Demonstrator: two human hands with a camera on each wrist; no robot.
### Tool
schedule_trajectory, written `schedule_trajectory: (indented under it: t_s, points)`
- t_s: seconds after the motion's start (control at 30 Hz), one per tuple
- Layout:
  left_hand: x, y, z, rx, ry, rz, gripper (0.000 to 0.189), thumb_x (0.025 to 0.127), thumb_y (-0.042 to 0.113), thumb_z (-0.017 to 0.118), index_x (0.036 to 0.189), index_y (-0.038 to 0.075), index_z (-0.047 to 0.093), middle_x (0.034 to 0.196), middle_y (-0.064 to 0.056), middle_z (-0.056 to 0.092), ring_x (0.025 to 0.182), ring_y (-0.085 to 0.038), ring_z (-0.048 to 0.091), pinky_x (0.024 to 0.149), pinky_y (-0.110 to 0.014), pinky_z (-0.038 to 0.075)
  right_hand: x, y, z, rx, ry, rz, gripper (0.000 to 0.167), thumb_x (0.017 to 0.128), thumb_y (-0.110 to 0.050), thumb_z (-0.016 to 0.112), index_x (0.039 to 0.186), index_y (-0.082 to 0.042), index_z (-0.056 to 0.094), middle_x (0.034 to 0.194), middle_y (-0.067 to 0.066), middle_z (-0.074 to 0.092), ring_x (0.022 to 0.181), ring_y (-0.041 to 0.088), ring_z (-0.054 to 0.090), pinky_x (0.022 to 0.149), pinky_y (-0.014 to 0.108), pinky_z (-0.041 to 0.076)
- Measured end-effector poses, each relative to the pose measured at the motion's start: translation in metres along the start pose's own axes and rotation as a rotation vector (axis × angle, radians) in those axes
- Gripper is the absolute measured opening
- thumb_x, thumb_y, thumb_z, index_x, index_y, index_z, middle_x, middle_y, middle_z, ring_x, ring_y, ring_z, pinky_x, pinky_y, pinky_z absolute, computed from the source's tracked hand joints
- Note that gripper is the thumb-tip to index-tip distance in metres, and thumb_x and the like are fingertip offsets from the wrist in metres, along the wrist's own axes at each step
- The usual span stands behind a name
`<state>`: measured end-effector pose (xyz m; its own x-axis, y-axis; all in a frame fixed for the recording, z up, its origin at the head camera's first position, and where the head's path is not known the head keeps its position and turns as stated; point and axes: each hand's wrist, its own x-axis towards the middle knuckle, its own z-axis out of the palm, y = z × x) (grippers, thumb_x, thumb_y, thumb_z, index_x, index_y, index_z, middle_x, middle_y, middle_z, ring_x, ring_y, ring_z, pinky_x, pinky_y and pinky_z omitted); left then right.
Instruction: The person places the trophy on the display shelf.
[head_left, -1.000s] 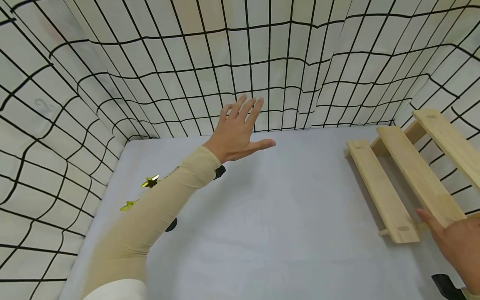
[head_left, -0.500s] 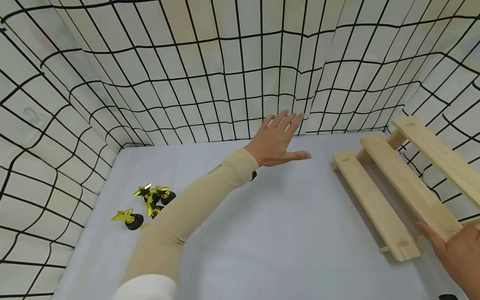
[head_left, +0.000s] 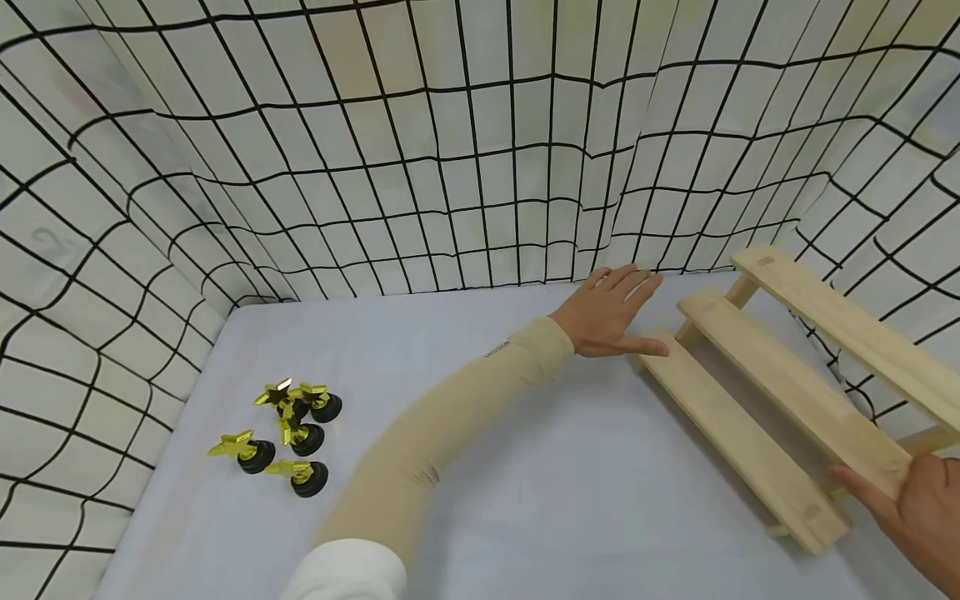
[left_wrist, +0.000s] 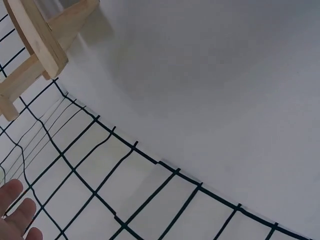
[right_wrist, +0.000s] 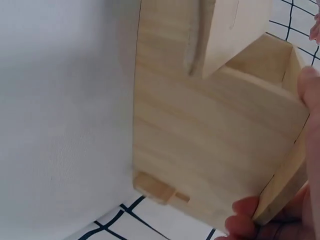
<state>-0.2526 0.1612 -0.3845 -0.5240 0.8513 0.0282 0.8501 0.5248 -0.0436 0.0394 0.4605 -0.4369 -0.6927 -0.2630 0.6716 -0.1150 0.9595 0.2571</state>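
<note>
A three-tier wooden stand of pale planks stands on the right of the white table. My right hand grips the near end of its middle plank. In the right wrist view the fingers curl under a plank edge, with the thumb above. My left hand, fingers straight and thumb spread, is at the far end of the lowest plank; whether it touches cannot be told. The left wrist view shows a corner of the stand and several left fingertips, apart in that view.
Several small trophies with gold stars and black round bases lie or stand in a group on the left of the table. Black wire grid fences the back and both sides, with pale sheeting behind it.
My left hand has moved right and nearer, reaching the stand's far end. The trophies, earlier partly behind the left arm, show fully. The stand's far end has swung leftward; my right hand keeps its grip.
</note>
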Motion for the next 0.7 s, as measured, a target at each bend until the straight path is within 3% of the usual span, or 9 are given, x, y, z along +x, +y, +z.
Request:
schedule_trajectory:
  t_s: [0.07, 0.17, 0.2, 0.37, 0.5, 0.7]
  points:
    - [0.005, 0.004, 0.004, -0.013, -0.015, 0.015, 0.104, 0.091, 0.088, 0.033, 0.168, 0.025, 0.003, 0.174, 0.005, 0.019, 0.163, -0.016, 0.015, 0.135, -0.042, 0.017, 0.001, -0.001, 0.0, 0.008, -0.07, 0.158, 0.096, 0.099, -0.081, 0.014, 0.078, 0.007, 0.045, 0.054, 0.02, 0.03, 0.042, 0.029, 0.026, 0.043, 0.032, 0.015]
    - [0.011, 0.011, 0.007, -0.027, -0.036, 0.038, 0.106, 0.09, 0.09, 0.034, 0.168, 0.025, 0.001, 0.175, 0.006, 0.017, 0.164, -0.016, 0.014, 0.136, -0.042, 0.016, 0.002, -0.003, 0.002, 0.002, -0.111, 0.335, 0.106, 0.084, -0.097, 0.011, 0.067, 0.005, 0.037, 0.054, 0.022, 0.037, 0.042, 0.031, 0.034, 0.043, 0.032, 0.018]
    - [0.012, 0.013, 0.008, -0.028, -0.046, 0.046, 0.107, 0.09, 0.09, 0.034, 0.168, 0.025, 0.0, 0.175, 0.006, 0.017, 0.164, -0.016, 0.013, 0.136, -0.041, 0.016, 0.001, -0.003, 0.002, 0.011, -0.11, 0.359, 0.11, 0.082, -0.098, 0.011, 0.069, 0.007, 0.04, 0.056, 0.024, 0.039, 0.043, 0.033, 0.036, 0.044, 0.033, 0.019]
    - [0.017, 0.022, 0.011, 0.009, -0.069, 0.083, 0.11, 0.089, 0.091, 0.035, 0.168, 0.023, 0.001, 0.175, 0.007, 0.017, 0.163, -0.016, 0.017, 0.135, -0.039, 0.016, -0.001, 0.003, 0.005, 0.033, -0.087, 0.307, 0.119, 0.083, -0.098, 0.014, 0.084, 0.016, 0.051, 0.067, 0.032, 0.047, 0.05, 0.04, 0.043, 0.046, 0.039, 0.025]
    - [0.021, 0.025, 0.014, 0.057, -0.033, 0.112, 0.11, 0.087, 0.092, 0.035, 0.167, 0.02, 0.01, 0.172, 0.006, 0.026, 0.158, -0.015, 0.027, 0.131, -0.035, 0.023, -0.001, 0.012, 0.008, 0.067, -0.091, 0.245, 0.123, 0.084, -0.097, 0.015, 0.091, 0.018, 0.056, 0.072, 0.034, 0.052, 0.054, 0.044, 0.048, 0.047, 0.045, 0.03]
    - [0.025, 0.026, 0.015, 0.112, 0.014, 0.097, 0.114, 0.082, 0.097, 0.036, 0.165, 0.019, 0.021, 0.168, 0.004, 0.033, 0.157, -0.015, 0.029, 0.129, -0.033, 0.028, 0.001, 0.027, 0.013, 0.135, -0.122, 0.169, 0.114, 0.082, -0.099, 0.021, 0.083, 0.011, 0.054, 0.064, 0.022, 0.051, 0.049, 0.03, 0.044, 0.046, 0.035, 0.026]
